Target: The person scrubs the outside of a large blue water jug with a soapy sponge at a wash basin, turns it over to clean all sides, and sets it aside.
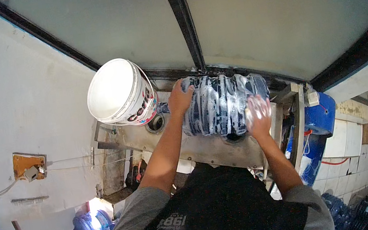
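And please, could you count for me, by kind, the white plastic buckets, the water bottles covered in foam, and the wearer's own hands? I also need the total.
White plastic bucket: 1
Foam-covered water bottle: 1
Wearer's own hands: 2 (left hand, right hand)
Total: 4

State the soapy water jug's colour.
The water jug is blue, streaked with white suds; best seen in the head view.

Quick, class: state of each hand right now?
Left hand: curled, holding the foamy jug at its left end.
Right hand: open, laid on the jug; anything underneath is hidden.
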`<state>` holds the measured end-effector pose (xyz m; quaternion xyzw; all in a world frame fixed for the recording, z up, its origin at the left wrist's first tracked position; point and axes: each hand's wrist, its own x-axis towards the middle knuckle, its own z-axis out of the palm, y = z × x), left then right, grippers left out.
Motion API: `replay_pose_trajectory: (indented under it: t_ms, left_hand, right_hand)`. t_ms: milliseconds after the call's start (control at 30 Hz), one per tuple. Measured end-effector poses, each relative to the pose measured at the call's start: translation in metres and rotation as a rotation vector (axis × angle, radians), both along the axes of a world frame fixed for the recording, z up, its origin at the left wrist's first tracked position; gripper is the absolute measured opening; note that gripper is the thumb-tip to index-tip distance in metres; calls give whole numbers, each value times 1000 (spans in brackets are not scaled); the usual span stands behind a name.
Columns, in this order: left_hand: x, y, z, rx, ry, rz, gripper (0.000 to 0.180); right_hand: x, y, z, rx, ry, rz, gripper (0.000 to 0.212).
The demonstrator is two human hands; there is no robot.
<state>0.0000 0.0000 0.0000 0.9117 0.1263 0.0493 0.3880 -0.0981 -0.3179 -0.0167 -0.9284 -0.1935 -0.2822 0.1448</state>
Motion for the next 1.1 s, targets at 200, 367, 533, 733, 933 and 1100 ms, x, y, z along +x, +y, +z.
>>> replay_pose_trajectory:
  t_ms: [200,367,533,733,933,1100]
  left_hand:
    - [1,29,-43,-183,50,44,91]
    - [-25,34,-7,-494,102,-115,76]
    - [-44,24,-9,-463,11,-141,71]
    - [-61,35,-27,-408,-115,-215,89]
    - [-22,38,-53,-749,-194,-280,79]
    - [19,1,-59,-853,-28,-67,76]
  right_hand:
    - [-17,-34,-116,1053,-155,-499,34]
    - [-25,-91,-164,1801,802,-475,36]
    - [-12,-82,-129,1937,918,-309,47]
    - [-34,-75,-138,2016,1190,-139,56]
    - [-56,-78,-64,1888,735,-204,49]
    - [-65,-5,89,1209,278,-525,57]
